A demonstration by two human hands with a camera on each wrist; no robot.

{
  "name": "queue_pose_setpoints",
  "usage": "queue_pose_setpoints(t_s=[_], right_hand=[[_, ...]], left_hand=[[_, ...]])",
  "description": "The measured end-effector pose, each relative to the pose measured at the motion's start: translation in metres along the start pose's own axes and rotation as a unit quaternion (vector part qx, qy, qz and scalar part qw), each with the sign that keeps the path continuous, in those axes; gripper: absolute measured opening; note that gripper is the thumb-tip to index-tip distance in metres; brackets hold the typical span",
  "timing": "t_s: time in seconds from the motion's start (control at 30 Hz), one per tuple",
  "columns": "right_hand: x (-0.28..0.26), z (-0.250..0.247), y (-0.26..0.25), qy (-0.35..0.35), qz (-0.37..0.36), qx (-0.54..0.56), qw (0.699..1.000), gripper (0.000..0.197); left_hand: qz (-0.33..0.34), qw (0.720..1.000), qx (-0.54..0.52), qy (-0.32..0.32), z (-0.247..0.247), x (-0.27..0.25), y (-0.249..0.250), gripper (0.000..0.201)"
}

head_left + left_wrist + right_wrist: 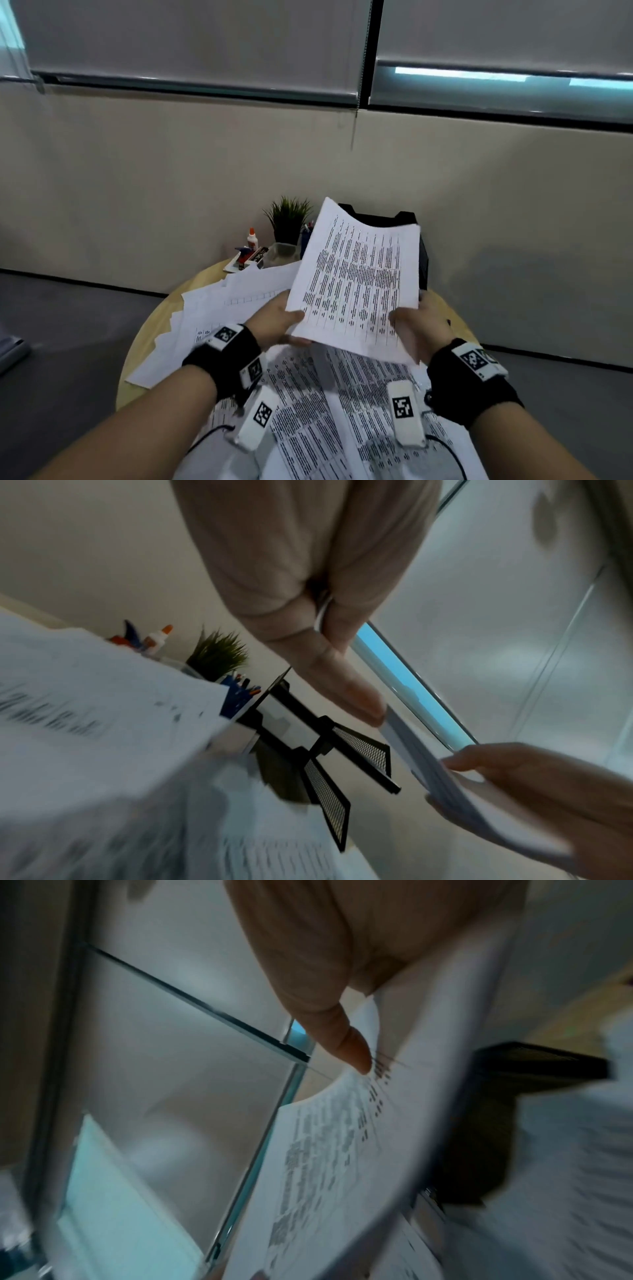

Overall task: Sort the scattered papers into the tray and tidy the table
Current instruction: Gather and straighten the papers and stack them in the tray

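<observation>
A stack of printed sheets (pixel 356 281) is lifted above the round wooden table (pixel 144 342), tilted up toward me. My left hand (pixel 281 322) pinches its lower left corner, thumb on top. My right hand (pixel 416 325) grips the lower right edge; its thumb (pixel 352 1045) presses on the printed face of the stack (pixel 329 1145). The black mesh paper tray (pixel 407 219) stands behind the stack, mostly hidden; in the left wrist view its shelves (pixel 329 785) show edge-on. More printed papers (pixel 308 411) lie scattered over the table beneath my wrists.
At the table's far edge stand a small potted plant (pixel 287 219), a glue bottle (pixel 252 238), a clear plastic box (pixel 284 251), a blue pen cup (pixel 236 696) and a few small stationery items (pixel 246 260). A beige wall and window blinds rise behind.
</observation>
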State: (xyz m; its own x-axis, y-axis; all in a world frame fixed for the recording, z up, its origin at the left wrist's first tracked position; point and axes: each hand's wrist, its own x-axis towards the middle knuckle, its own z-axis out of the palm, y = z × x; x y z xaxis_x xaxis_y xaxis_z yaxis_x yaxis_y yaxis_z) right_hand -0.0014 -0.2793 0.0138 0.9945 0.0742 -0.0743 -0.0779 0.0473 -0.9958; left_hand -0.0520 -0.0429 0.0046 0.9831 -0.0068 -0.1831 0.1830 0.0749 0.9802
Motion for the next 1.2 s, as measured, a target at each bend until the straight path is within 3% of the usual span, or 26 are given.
queue_pose_setpoints(t_s=[0.17,0.23,0.37,0.53,0.67,0.73,0.83,0.9,0.97,1.03,1.1,1.17,1.2], right_hand=[[0.021,-0.003,-0.034,-0.057,0.021,-0.167,0.984,0.065],[0.040,-0.004,-0.043,-0.024,0.005,-0.207,0.978,0.074],[0.088,-0.006,-0.058,0.022,-0.017,-0.227,0.974,0.076],[0.133,-0.010,-0.060,0.047,-0.011,-0.265,0.963,0.075],[0.159,-0.013,-0.044,0.059,0.005,-0.287,0.956,0.076],[0.164,-0.013,-0.034,0.059,0.003,-0.332,0.941,0.074],[0.160,-0.013,-0.021,0.058,0.009,-0.448,0.892,0.066],[0.158,-0.012,-0.018,0.061,0.029,-0.490,0.869,0.061],[0.160,-0.012,-0.016,0.067,0.026,-0.536,0.841,0.042],[0.159,-0.014,-0.017,0.062,0.030,-0.581,0.811,0.005],[0.160,-0.016,-0.013,0.056,0.026,-0.609,0.791,0.025],[0.154,-0.016,-0.015,0.058,0.013,-0.623,0.780,0.015],[0.150,-0.015,-0.016,0.062,0.009,-0.628,0.776,0.022]], left_hand=[[0.012,1.000,0.016,-0.009,0.007,0.043,0.039,0.037],[0.012,0.998,0.055,-0.015,0.010,0.062,0.051,0.034],[0.059,0.983,0.165,0.048,0.016,0.105,0.074,0.033],[0.038,0.983,0.178,0.031,0.024,0.143,0.089,0.033],[0.059,0.972,0.215,0.074,0.024,0.168,0.074,0.029],[0.065,0.947,0.301,0.095,0.020,0.181,0.063,0.023],[0.062,0.861,0.495,0.104,0.015,0.187,0.048,0.025],[0.079,0.828,0.546,0.104,0.015,0.190,0.038,0.036],[0.085,0.800,0.586,0.102,0.017,0.191,0.034,0.032],[0.085,0.778,0.614,0.099,0.014,0.192,0.031,0.027],[0.072,0.774,0.620,0.103,0.010,0.190,0.028,0.026],[0.068,0.774,0.623,0.096,0.007,0.184,0.027,0.027],[0.067,0.775,0.621,0.096,0.007,0.179,0.026,0.028]])
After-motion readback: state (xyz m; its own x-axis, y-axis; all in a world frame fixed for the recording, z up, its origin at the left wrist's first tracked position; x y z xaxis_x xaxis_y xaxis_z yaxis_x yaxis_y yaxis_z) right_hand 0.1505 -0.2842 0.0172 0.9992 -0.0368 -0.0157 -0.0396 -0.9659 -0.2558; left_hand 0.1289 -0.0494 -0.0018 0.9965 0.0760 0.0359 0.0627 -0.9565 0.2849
